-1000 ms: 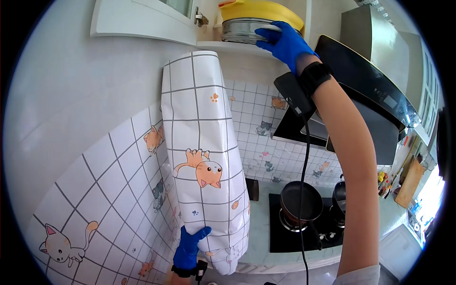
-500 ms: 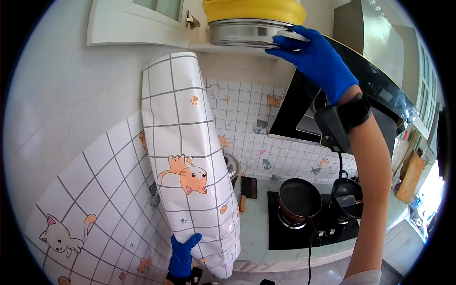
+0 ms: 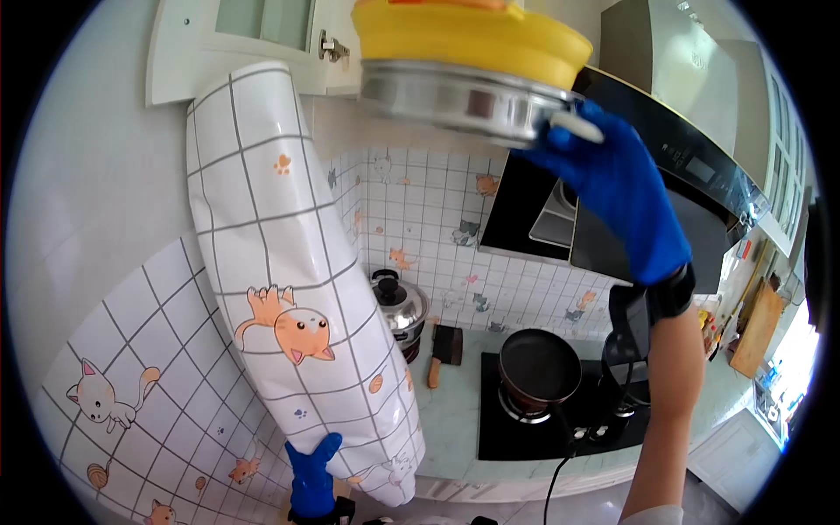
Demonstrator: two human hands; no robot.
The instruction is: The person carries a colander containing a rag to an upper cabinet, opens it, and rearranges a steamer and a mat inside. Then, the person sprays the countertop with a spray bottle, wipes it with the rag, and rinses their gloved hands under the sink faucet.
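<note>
My right hand (image 3: 612,179), in a blue rubber glove, is closed on the pale side handle of a round stainless steel pot (image 3: 451,94). On top of the pot sits a yellow plastic basin (image 3: 472,42) with something orange at its upper edge. Both hang tilted in front of the wall cupboard, lower on the right, and look slightly blurred. Down at lower left, my left hand (image 3: 312,472), also gloved in blue, grips a long roll of white checked wall covering (image 3: 289,236) printed with cartoon cats. Its thumb shows; the other fingers are hidden behind the roll.
An open cupboard door (image 3: 254,39) stands at upper left. Beside it is the black range hood (image 3: 674,166). Below, the counter (image 3: 455,433) bears a lidded steel pot (image 3: 401,306), a cleaver (image 3: 444,354) and a hob (image 3: 516,442) with a black frying pan (image 3: 540,366) and another pan.
My right hand has brought the steel pot and yellow basin down and out from the cupboard, tilting them. The roll leans further left in view, uncovering the lidded pot. The view has shifted somewhat.
</note>
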